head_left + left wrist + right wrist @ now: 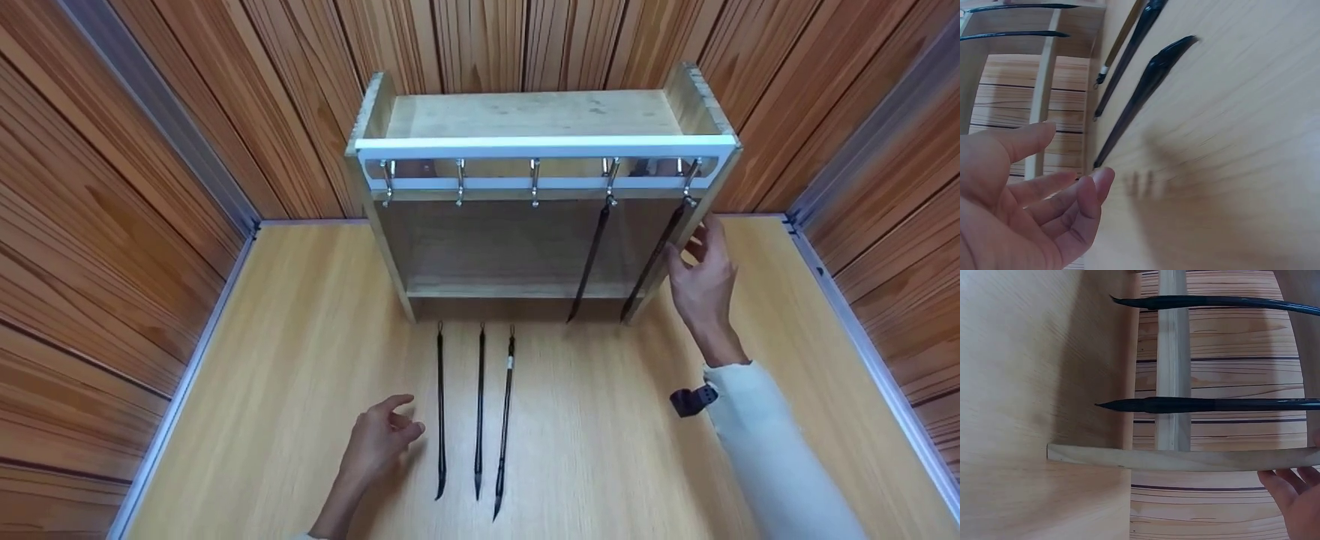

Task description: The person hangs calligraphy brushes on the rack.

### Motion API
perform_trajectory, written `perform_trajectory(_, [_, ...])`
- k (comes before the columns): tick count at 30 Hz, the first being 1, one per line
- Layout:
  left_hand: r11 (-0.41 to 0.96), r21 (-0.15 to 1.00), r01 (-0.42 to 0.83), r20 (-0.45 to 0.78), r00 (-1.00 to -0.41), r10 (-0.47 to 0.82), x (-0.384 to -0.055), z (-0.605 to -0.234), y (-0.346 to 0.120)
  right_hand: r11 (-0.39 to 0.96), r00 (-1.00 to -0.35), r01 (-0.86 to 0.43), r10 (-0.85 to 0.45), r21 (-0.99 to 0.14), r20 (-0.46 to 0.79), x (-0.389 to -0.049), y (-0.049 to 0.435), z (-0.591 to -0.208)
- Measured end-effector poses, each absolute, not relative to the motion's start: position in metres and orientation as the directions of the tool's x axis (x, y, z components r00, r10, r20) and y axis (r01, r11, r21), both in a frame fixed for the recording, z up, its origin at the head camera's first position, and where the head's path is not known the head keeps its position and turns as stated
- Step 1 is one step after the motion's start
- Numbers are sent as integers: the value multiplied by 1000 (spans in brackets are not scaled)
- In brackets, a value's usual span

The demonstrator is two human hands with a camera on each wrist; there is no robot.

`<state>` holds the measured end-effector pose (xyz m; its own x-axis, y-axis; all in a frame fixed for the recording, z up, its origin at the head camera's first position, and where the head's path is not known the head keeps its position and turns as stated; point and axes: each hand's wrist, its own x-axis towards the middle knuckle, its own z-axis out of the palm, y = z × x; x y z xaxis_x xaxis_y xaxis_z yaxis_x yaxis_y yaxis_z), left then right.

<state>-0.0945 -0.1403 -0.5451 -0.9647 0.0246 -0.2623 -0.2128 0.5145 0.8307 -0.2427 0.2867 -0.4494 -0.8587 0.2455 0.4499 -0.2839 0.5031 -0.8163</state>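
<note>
Three dark calligraphy brushes lie side by side on the table: a left brush [440, 412], a middle brush [480, 412] and a right brush [507, 412] with a pale band. Just left of them my left hand [379, 442] hovers with loosely bent fingers, holding nothing. A wooden rack [529, 116] stands at the back. From its hooks hang a fourth brush [591, 259] and a fifth brush [654, 262] at the right end. My right hand [705, 281] grips the rack's right side board [1185, 459]; its fingertips press the outer face, partly cut off in the right wrist view.
A white rail [547, 142] with several metal hooks runs along the rack's front; one bare hook [535, 182] is in the middle. Wood-plank walls enclose the table [300, 322] on three sides. A black camera [691, 401] sits at my right wrist.
</note>
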Motion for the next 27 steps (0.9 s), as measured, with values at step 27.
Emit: perform_trajectory(27, [433,822,-370,-340,-929,-149,-98,-568,-132,610,-820,-315,210,-727,532,-249,287,-456])
